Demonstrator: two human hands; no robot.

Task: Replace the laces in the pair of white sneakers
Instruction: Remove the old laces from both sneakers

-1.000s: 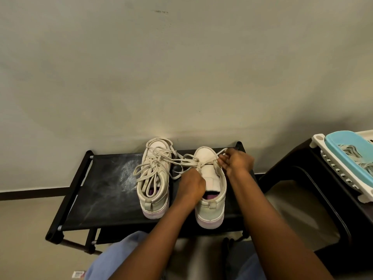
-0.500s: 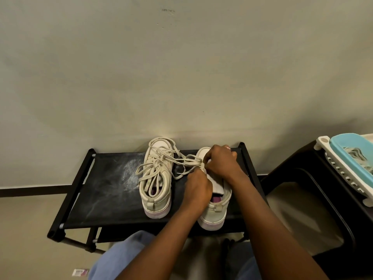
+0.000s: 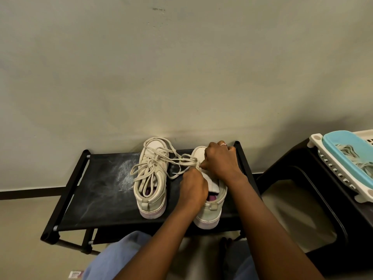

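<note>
Two white sneakers stand side by side on a black shoe rack (image 3: 96,190), toes toward the wall. The left sneaker (image 3: 150,188) carries a loose cream lace looped over its top. A cream lace (image 3: 181,161) runs from it across to the right sneaker (image 3: 210,211). My left hand (image 3: 192,186) is curled over the right sneaker's tongue and pinches the lace. My right hand (image 3: 219,161) covers the toe end and pinches the lace at the lowest eyelets. The eyelets themselves are hidden by my hands.
A black stand (image 3: 302,199) is at the right, holding a white basket (image 3: 331,170) with a blue tub (image 3: 347,158) of pale laces. The wall is right behind the rack. My blue-clad knees (image 3: 121,257) are below the rack's front edge.
My right hand moved from the sneaker's right side to over its toe, next to my left hand. The view shifted slightly right.
</note>
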